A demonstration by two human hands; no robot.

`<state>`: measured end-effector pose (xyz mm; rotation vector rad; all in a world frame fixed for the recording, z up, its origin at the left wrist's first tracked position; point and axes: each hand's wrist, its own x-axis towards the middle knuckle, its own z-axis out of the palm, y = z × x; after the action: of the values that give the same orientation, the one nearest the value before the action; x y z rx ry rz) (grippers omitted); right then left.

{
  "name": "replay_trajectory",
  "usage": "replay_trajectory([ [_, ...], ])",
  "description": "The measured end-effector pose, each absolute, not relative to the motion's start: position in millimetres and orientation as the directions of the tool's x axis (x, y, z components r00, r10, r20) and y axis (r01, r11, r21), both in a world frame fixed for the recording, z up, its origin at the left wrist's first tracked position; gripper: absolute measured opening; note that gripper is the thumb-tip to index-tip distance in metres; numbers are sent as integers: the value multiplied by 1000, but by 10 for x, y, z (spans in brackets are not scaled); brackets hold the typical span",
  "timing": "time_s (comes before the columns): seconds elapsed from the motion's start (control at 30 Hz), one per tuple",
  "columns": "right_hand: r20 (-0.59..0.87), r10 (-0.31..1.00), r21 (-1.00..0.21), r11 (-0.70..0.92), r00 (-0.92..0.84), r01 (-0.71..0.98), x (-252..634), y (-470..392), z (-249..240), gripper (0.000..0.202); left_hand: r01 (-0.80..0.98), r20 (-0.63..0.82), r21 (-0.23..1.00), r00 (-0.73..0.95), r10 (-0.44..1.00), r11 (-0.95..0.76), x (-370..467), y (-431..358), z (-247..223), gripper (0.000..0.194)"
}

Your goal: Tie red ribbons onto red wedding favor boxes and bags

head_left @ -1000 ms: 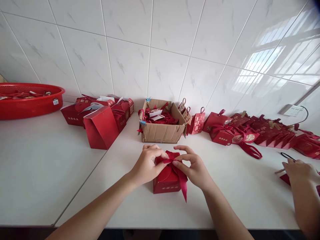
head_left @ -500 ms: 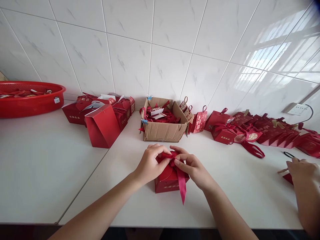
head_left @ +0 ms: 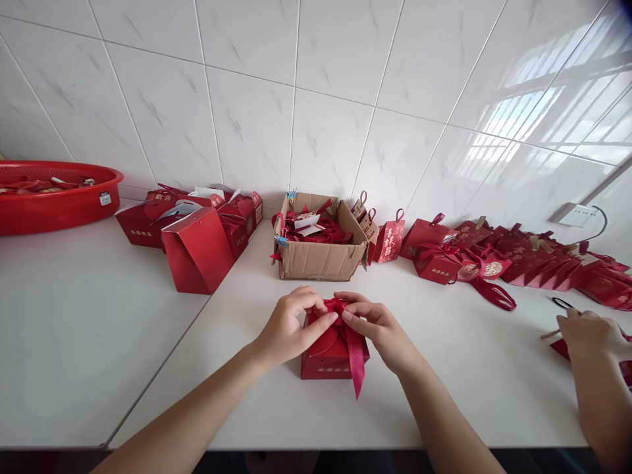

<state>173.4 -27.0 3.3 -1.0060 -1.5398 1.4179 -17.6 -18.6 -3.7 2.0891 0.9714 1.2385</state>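
Note:
A small red gift box [head_left: 328,362] with pale lettering on its front stands on the white table near the front edge. A crimson ribbon [head_left: 355,359] is gathered in a knot or bow on its top, and one tail hangs down over the front. My left hand [head_left: 299,322] pinches the ribbon from the left side, thumb and fingertips at the knot. From the right, my right hand [head_left: 372,322] grips the ribbon with thumb and forefinger. The fingers cover part of the knot.
Behind the box stands an open cardboard box [head_left: 320,260] of ribbons and tags. Red boxes [head_left: 197,253] stand at left, beside a red basin [head_left: 54,210]. More red packages [head_left: 437,263] line the right back. Another person's hand [head_left: 592,336] works at far right.
The view has shifted slightly. My left thumb and fingers have changed their position at the knot, and my right fingertips stay on the ribbon.

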Motion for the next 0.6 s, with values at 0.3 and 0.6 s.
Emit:
replay_trajectory([
  [0.3, 77, 931, -995, 97, -357, 39, 1710, -288, 39, 24, 293, 427, 789, 372, 824, -540, -222, -143, -24, 11],
  [0.6, 140, 949, -941, 217, -284, 260, 1824, -192, 10, 26, 287, 280, 827, 536, 797, -484, -311, -181, 110, 4],
])
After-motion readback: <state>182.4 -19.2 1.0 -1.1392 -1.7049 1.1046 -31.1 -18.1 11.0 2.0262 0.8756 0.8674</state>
